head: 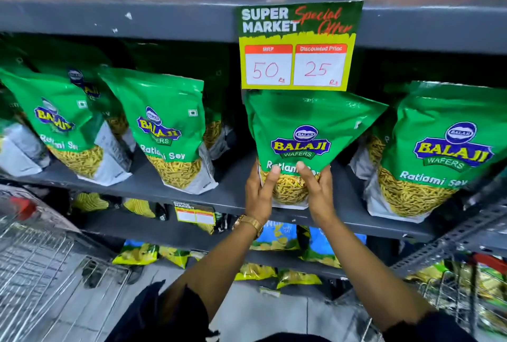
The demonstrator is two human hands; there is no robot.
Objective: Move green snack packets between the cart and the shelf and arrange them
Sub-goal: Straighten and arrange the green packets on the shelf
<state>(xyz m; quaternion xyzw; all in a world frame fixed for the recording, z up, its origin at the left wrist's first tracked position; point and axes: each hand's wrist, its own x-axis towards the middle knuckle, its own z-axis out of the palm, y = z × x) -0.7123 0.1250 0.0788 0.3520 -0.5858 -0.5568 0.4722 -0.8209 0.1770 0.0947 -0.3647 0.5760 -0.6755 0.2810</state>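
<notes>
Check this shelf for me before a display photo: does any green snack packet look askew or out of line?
Yes. The two green Ratlami Sev packets on the left lean sideways, unaligned. The one under the yellow offer sign is held by the left hand and right hand.

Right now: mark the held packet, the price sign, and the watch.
held packet [300, 122], head view, on the green upper front above the logo.
price sign [297, 45], head view, on the yellow middle between the header and price boxes.
watch [248, 223], head view, on the gold band at the left wrist.
</notes>
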